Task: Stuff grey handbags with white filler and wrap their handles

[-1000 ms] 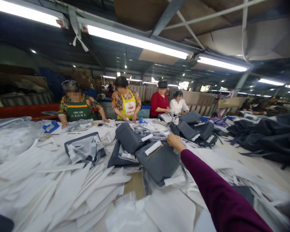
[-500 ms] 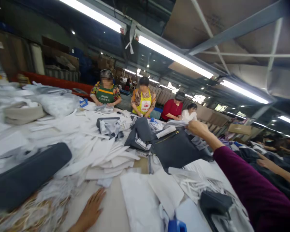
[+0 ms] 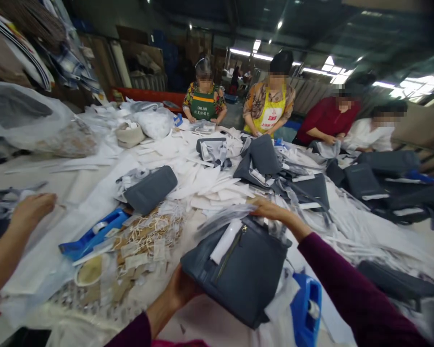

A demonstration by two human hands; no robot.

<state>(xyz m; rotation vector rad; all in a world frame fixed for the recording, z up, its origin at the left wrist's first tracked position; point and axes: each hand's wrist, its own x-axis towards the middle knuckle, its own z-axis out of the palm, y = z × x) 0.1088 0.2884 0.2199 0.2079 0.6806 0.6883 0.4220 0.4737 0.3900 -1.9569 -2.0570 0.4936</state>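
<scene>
Close in front of me, a dark grey bag [image 3: 251,274] with a brass zip is tilted over the table. My right hand [image 3: 269,208] grips its top edge, where clear plastic film [image 3: 224,219] and a white paper-wrapped roll [image 3: 226,241] lie against it. At its left side, my left hand [image 3: 184,285] is closed around the lower corner, its fingers partly hidden behind the bag. Just right of the bag stands a blue tape dispenser [image 3: 306,308]. Left of it lies a heap of tags with strings [image 3: 148,241].
A second blue tape dispenser [image 3: 97,233] lies at the left, near another dark bag [image 3: 152,189]. White paper sheets [image 3: 202,185] cover the middle. More dark bags [image 3: 394,183] are piled at the right. Several co-workers stand across the table; another person's hand [image 3: 32,212] reaches in at left.
My right hand has drawn the bag from the pile towards me. My left hand has gone from lying flat on the table to holding the bag's side. The view has turned downward.
</scene>
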